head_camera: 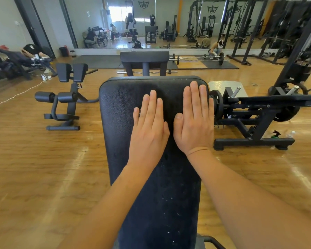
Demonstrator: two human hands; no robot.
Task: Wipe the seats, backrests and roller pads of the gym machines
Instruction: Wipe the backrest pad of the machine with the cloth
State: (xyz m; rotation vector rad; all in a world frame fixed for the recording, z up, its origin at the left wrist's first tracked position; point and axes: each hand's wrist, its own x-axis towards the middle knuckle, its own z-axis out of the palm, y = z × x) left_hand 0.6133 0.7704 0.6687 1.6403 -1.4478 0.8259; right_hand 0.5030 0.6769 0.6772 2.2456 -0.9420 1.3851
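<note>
A long black padded backrest (118, 108) runs from the bottom of the view up to the middle, its leather cracked and speckled with white flecks. My left hand (149, 126) lies flat on its upper part, fingers straight and together. Right beside it, my right hand (194, 121) also lies flat on the pad, near the pad's right edge. Neither hand holds a cloth or anything else. Beyond the pad stands a second black pad (144, 58) on posts.
A black roller-pad machine (66, 103) stands on the wooden floor to the left. A plate-loaded machine (255, 121) sits close on the right, with a small spray bottle (276, 134) by its base. Barbells, racks and a wall mirror lie farther back; people crouch by the mirror.
</note>
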